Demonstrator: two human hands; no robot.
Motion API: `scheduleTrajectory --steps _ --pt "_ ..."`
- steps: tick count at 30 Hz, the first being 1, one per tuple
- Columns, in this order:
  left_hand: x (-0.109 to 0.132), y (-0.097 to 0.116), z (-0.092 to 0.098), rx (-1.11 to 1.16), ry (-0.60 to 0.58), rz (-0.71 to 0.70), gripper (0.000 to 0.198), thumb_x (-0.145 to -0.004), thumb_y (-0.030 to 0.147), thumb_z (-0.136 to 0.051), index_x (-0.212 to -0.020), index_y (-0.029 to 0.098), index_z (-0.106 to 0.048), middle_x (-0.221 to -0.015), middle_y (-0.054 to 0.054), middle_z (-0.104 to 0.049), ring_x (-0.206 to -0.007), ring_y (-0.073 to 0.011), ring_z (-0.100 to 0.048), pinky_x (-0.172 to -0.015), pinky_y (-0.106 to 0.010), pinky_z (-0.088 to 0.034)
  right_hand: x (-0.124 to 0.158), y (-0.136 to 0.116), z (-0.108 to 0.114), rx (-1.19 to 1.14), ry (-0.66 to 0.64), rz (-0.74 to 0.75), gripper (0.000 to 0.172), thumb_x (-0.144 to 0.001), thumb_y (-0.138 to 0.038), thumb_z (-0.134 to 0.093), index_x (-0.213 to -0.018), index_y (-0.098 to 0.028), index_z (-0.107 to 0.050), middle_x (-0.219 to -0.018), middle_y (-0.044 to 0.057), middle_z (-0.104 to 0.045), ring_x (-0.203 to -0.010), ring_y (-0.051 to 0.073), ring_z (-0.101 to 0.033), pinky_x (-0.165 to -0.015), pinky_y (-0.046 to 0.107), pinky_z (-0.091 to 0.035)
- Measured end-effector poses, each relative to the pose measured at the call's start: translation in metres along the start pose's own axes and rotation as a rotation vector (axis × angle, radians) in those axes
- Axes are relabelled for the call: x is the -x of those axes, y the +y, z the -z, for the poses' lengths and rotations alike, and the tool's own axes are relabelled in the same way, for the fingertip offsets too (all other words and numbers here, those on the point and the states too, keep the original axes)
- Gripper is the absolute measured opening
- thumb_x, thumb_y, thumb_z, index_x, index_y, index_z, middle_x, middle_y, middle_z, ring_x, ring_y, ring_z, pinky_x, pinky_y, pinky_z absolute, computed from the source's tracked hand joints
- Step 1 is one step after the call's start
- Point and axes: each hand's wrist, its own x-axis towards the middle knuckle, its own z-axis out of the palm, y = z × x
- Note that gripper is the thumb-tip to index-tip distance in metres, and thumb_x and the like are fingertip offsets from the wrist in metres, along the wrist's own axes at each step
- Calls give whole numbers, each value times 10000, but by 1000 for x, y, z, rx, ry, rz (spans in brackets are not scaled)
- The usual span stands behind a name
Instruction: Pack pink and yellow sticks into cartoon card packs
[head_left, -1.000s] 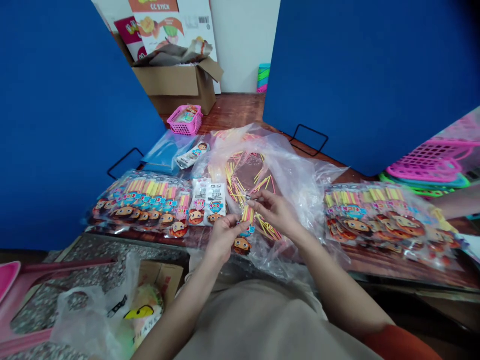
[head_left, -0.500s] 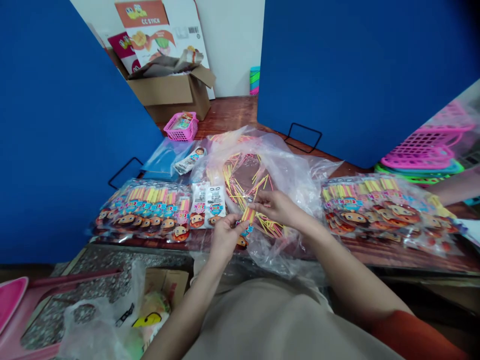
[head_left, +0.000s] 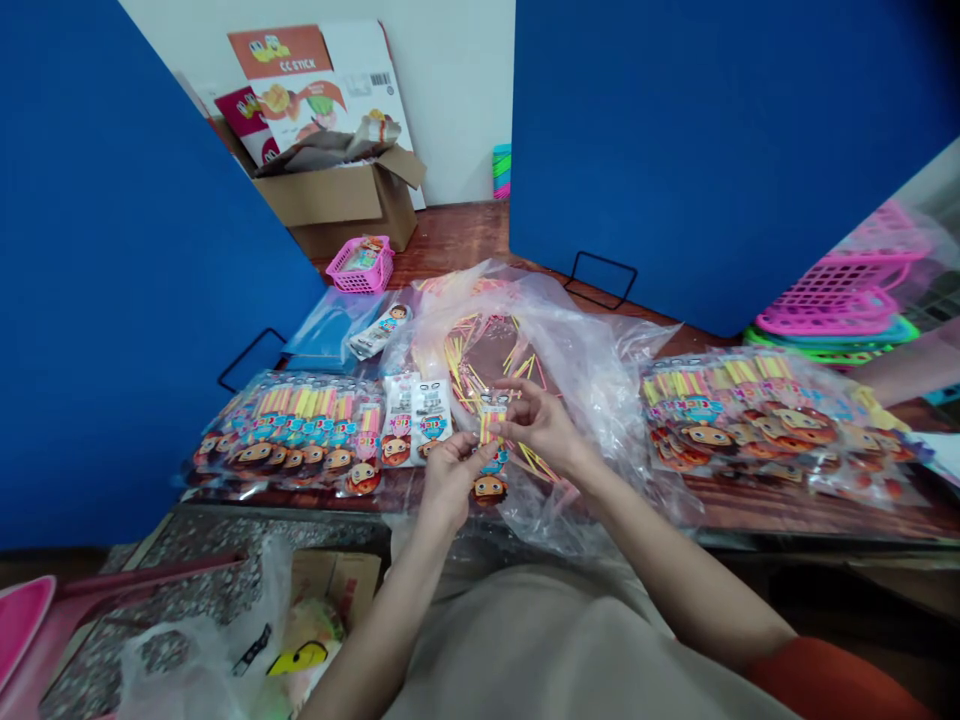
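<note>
Clear plastic bag [head_left: 592, 350]: spread wide, presumably so its contents are within reach. Right of bag: overlapping packet pile [head_left: 750, 430]; left of bag: second pile [head_left: 292, 430]; both likely layered to save room. Over bag's front: left hand [head_left: 450, 480] nearly closed, pinching the held packet [head_left: 489, 488], probably to steady it; right hand [head_left: 546, 425] part-curled at that packet's upper end, grip uncertain. Bag's left edge: white packets [head_left: 432, 405], apparently set close for convenience.

Unclear: another person's forearm [head_left: 911, 365], cut off far right of bag; held packet's middle, behind fingers; number of sticks [head_left: 455, 360], partly under film.
</note>
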Motion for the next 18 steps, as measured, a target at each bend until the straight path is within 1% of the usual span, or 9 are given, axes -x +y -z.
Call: scheduleTrajectory --steps 3,8,11,13,15,17,18 --pt "-1 -1 1 4 11 1 342 -482 327 -887 -695 137 -699 -672 -11 -672 -573 -97 -551 -572 -223 -444 1 1 -2 -4 11 18 629 -624 -352 -833 -1159 -204 -538 -567 -102 -493 -477 76 -419 -471 209 -306" --pt "-5 -2 5 6 12 -8 298 -505 293 -869 -713 140 -720 -676 -11 -678 -612 -103 -556 -611 -220 -437 3 1 -6 -41 -29 19 663 -631 -325 -824 -1210 -217 -518 -603 -91 -507 -511 87 -451 -488 207 -338" --pt "-6 -2 6 -18 8 -40 283 -532 305 -856 -723 139 -730 -689 -18 -689 -658 -120 -578 -665 -230 -449 4 0 -9 -11 6 49 657 -625 -323 -824 -1199 -214 -522 -612 -84 -521 -522 94 -471 -497 209 -353" --pt "-5 0 7 -22 6 -46 284 -525 309 -862 -708 140 -724 -681 -16 -686 -644 -119 -573 -659 -233 -449 4 0 -10 8 33 74 640 -626 -325 -822 -1181 -209 -526 -599 -84 -519 -517 98 -473 -496 214 -355" --pt "-4 1 7 -9 -11 -14 305 -505 322 -872 -693 141 -713 -652 -12 -672 -604 -117 -558 -626 -237 -446 3 -1 -10 29 52 84 622 -631 -325 -816 -1171 -208 -530 -591 -83 -517 -509 102 -470 -491 220 -354" --pt "-4 3 7 -8 -28 2 310 -520 342 -865 -702 143 -713 -627 -10 -659 -592 -123 -556 -612 -242 -447 3 -1 -11 62 59 83 612 -641 -314 -807 -1178 -211 -532 -583 -84 -509 -499 100 -453 -479 219 -337" --pt "-4 3 8 -26 -25 -14 296 -538 342 -856 -707 144 -715 -627 -11 -659 -601 -125 -561 -616 -241 -447 3 -2 -11 78 60 81 611 -648 -307 -801 -1188 -212 -531 -573 -87 -499 -490 97 -437 -470 217 -321"
